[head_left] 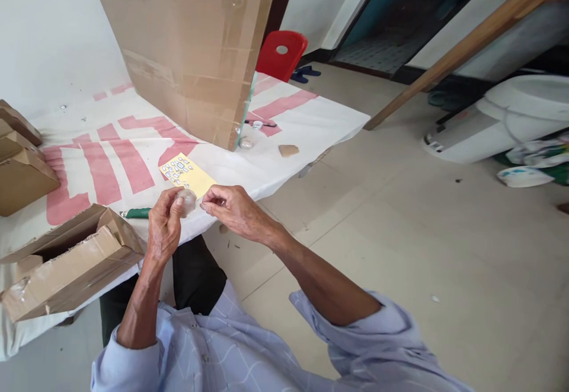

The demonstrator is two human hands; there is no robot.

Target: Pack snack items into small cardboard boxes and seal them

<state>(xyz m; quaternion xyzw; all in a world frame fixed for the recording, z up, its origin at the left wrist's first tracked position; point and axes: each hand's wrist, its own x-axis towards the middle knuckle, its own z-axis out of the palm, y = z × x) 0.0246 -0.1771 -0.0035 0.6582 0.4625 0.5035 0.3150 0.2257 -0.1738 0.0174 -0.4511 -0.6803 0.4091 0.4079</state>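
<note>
My left hand (164, 226) grips a roll of clear tape (188, 202) between thumb and fingers, just over the near table edge. Close to its right side, my right hand (229, 208) is closed in a pinch. Whatever lies between those fingertips is too small to make out. Just behind both hands a yellow card (195, 179) with small blue-outlined drawings lies on the cloth. A green-handled cutter (136, 213) rests left of my left hand, partly hidden by it.
A large cardboard panel (191, 54) stands on the cloth-covered table (311, 119). An open cardboard box (75, 261) sits at the near left, with more boxes (22, 166) behind. A cardboard scrap (288, 150) lies at right. Beyond are a red chair (282, 63) and a white bucket (511, 119).
</note>
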